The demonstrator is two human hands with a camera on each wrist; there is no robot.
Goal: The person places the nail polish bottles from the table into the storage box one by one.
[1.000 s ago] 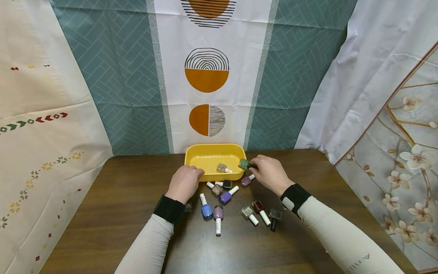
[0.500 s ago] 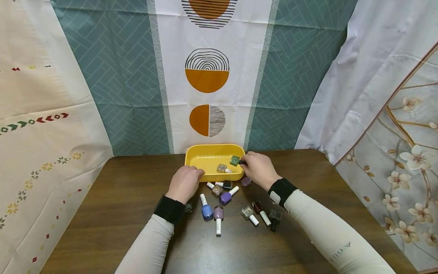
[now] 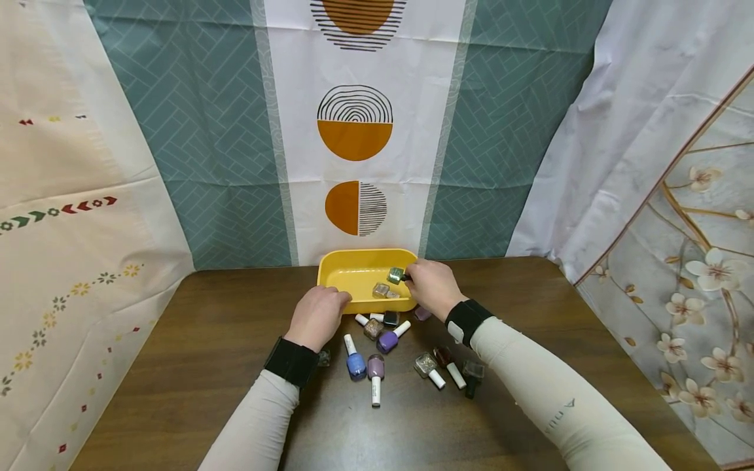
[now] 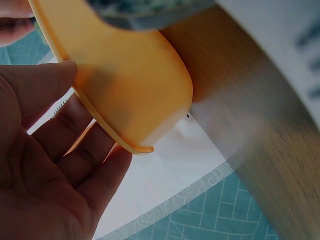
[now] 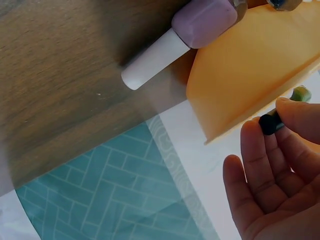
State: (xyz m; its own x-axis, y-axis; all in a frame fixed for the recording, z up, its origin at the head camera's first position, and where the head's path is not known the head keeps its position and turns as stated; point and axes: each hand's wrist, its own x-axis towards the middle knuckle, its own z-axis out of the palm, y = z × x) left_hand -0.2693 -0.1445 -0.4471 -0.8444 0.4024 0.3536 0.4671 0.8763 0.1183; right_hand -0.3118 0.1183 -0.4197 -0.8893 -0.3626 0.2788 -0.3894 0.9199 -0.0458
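Note:
A yellow tray [image 3: 330, 271] stands at the table's far edge with a gold glitter nail polish bottle [image 3: 381, 290] lying in it. My right hand [image 3: 412, 278] pinches a green glitter bottle [image 3: 396, 275] by its black cap [image 5: 270, 122], just above the tray's right half. My left hand [image 3: 343, 301] holds the tray's near left rim; in the left wrist view its thumb [image 4: 40, 85] lies on top of the tray [image 4: 135, 75] and its fingers beneath. A pale purple bottle [image 5: 202, 22] with a white cap lies against the tray's [image 5: 250, 65] outer wall.
Several nail polish bottles lie scattered on the brown table [image 3: 177, 366] between my forearms: blue [image 3: 355, 362], lilac [image 3: 376, 367], purple [image 3: 389, 339], silver glitter [image 3: 425, 364], dark red [image 3: 443, 356]. Patterned curtains hang close behind and beside the table.
My right hand has carried the green bottle leftward, from beside the tray's right rim to above its inside. The left hand has stayed on the rim.

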